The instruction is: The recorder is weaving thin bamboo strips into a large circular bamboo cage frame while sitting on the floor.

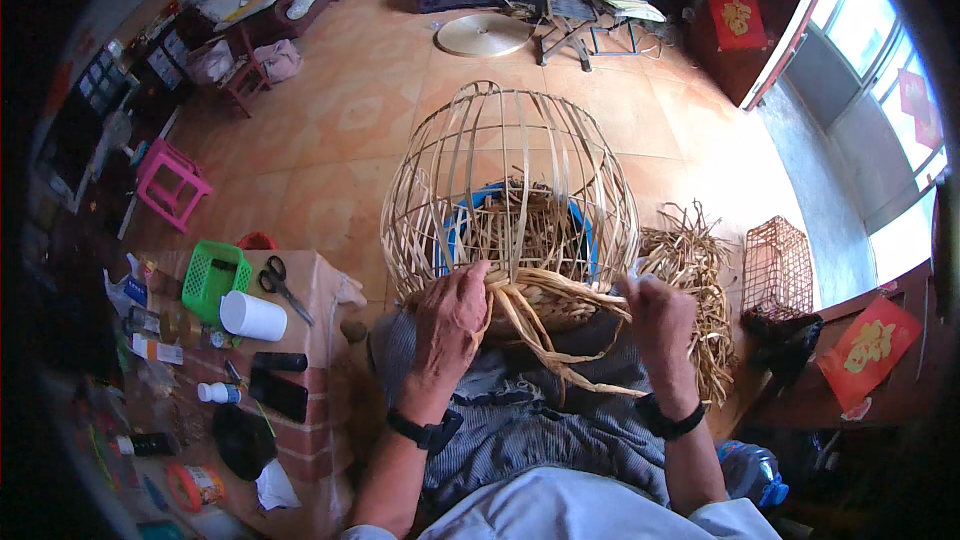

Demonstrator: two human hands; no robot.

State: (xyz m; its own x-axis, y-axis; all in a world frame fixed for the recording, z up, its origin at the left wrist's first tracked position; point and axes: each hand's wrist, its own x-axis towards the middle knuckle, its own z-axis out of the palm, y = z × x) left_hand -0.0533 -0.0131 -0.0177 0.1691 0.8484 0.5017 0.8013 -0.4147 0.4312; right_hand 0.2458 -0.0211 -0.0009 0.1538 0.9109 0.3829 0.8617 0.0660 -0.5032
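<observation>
A basket frame (514, 125) of thin, bent strips stands in front of me, its near side at my lap. Along that near side runs a thick band of dried tan plant strands (545, 290), with loose ends hanging over my grey trousers. My left hand (452, 318) is closed on the band at its left part, fingertips hidden behind the weave. At the right end my right hand (660, 318) makes a fist around strands drawn out sideways; their ends inside it are hidden. Through the frame shows a blue-rimmed container (451, 232) holding more dried strands.
At left a cloth-covered table (320, 360) bears scissors (285, 287), a green basket (214, 285), a white canister (252, 316) and several small things. A pile of dried strands (700, 290) and a wire cage (777, 265) lie right. A pink stool (172, 180) stands far left.
</observation>
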